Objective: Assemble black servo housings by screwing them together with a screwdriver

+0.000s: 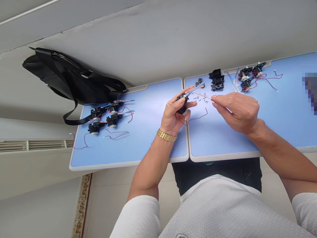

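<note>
Two hands in my remote view: left hand (172,117), fingers (175,103) clenched on a black plastic housing (182,104) held above the blue worktop (153,145), and right hand (237,112), fingers (218,99) pinching a thin metal rod (202,95) whose tip lies just beside that housing.

At ten o'clock the bag (71,77) is matt black cloth with a slightly glossy metal zip (65,59), and at two the housings (217,79) are smooth black plastic on a table (148,138) with a smooth pale-blue top and a paler plastic rim. Near the centre the rod (203,96) is thin, bright metal and the wire (198,117) has a thin red sheath, while at seven the watch (166,135) is glossy gold-coloured metal links and at six the shirt (210,208) is white, finely textured cloth.
</note>
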`<action>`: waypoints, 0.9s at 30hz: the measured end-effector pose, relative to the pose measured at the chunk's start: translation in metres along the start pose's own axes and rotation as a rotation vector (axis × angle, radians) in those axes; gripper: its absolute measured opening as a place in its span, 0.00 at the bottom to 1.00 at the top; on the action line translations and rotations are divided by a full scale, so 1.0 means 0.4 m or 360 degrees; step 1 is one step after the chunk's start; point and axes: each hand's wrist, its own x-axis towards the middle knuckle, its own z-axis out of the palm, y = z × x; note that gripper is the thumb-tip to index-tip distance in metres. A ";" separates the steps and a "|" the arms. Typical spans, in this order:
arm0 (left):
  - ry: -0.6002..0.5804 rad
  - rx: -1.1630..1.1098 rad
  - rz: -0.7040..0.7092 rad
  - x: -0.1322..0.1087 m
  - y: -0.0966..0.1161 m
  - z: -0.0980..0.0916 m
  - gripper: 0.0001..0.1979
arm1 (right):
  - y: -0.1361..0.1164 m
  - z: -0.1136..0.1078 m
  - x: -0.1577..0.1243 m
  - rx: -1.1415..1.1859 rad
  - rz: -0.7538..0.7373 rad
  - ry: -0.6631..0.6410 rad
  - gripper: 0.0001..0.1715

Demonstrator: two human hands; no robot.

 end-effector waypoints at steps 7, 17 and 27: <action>0.0001 -0.0014 0.0008 -0.001 0.000 0.000 0.25 | -0.005 -0.004 -0.001 0.0011 0.0152 -0.0051 0.15; -0.0005 0.0014 -0.0004 -0.004 0.002 0.004 0.26 | -0.010 -0.003 -0.001 0.0088 0.0366 -0.0002 0.06; 0.0037 0.0049 -0.0006 -0.004 0.001 0.007 0.28 | -0.007 -0.005 -0.008 0.0146 0.0711 -0.0145 0.14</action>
